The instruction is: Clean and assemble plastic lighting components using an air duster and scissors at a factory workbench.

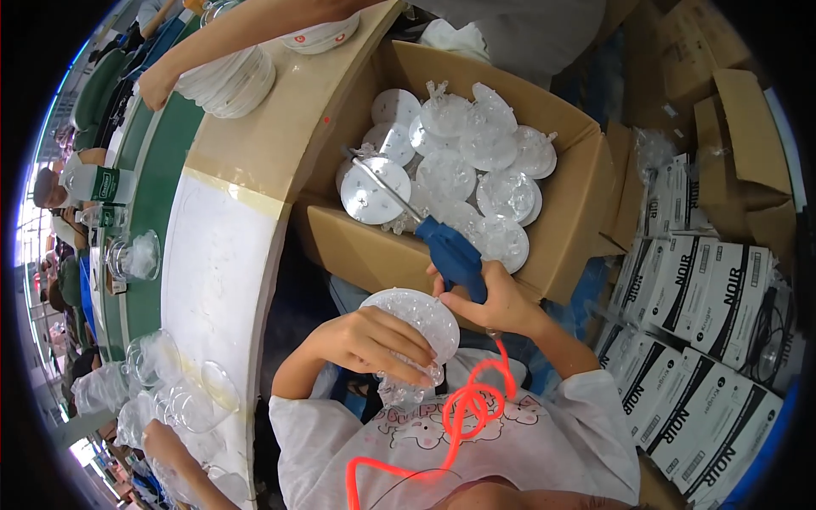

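Note:
My left hand is closed on a round clear plastic piece with a faceted lower part, held in front of my chest. Its fingers lie over the disc's face. My right hand is wrapped round the handle of a blue air blow gun. The gun's long metal nozzle points up and left, over the carton. A red coiled hose runs from the gun's lower end across my shirt. Just beyond both hands stands an open cardboard carton holding several similar clear round pieces.
At left runs a white worktable beside a green conveyor belt. Clear plastic parts are heaped near another person's hand. Another person's arm reaches over stacked clear discs. Printed white cartons are stacked at right.

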{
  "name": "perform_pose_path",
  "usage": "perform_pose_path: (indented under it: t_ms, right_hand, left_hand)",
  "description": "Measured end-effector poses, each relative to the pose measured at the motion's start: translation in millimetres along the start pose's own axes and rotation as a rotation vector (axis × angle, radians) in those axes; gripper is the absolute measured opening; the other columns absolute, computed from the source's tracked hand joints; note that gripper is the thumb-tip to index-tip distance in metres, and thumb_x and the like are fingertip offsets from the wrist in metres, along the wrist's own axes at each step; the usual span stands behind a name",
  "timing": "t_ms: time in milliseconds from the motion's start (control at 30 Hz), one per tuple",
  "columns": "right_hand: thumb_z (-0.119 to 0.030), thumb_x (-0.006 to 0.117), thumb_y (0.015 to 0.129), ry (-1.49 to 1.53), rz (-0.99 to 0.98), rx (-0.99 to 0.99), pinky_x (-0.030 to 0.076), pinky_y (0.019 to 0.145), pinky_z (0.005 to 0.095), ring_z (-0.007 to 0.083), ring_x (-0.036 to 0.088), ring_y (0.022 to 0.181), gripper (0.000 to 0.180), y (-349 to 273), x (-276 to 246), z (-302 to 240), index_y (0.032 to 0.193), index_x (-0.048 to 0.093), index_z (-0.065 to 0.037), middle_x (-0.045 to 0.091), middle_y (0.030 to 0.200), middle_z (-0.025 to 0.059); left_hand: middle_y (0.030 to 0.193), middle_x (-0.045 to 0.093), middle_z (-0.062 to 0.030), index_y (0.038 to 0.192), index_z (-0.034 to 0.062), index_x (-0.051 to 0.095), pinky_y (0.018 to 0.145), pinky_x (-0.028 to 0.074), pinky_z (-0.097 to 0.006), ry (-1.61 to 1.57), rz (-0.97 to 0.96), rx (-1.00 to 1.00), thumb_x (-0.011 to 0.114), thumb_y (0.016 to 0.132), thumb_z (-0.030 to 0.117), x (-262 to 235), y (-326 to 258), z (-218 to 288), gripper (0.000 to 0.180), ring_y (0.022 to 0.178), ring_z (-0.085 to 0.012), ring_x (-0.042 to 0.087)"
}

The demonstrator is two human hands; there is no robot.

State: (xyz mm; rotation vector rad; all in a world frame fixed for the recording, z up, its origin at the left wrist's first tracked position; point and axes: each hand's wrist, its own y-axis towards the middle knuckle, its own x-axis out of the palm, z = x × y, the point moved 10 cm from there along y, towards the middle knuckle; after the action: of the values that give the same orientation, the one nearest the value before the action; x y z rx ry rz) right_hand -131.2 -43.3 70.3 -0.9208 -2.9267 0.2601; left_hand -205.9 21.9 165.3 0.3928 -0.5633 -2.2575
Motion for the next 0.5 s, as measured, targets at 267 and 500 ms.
perform_pose_path:
  t_ms: [267, 500]
  right_hand:
    - [-0.006, 0.063, 0.075, -0.434, 0.050, -0.200, 0.048, 0.064, 0.0294, 0.0196, 0.063, 0.069, 0.030, -2, 4, -28, 0.103, 0.054, -0.003, 0.063, 0.080, 0.0101]
    - [-0.006, 0.063, 0.075, -0.290, 0.142, -0.142, 0.048, 0.065, 0.0288, 0.0172, 0.062, 0.069, 0.030, -5, -7, -5, 0.104, 0.054, -0.003, 0.062, 0.080, 0.0073]
  left_hand:
    - [0.092, 0.063, -0.0141, 0.095, 0.0021, 0.067, 0.072, 0.050, -0.034, 0.019, -0.054, -0.048, 0.056, 0.079, 0.003, 7, 0, -7, 0.020, 0.085, -0.0280, 0.062]
    - [0.092, 0.063, -0.0164, 0.097, -0.0004, 0.066, 0.072, 0.051, -0.035, 0.101, -0.044, -0.004, 0.053, 0.079, 0.004, 2, -2, 5, 0.022, 0.086, -0.0298, 0.062]
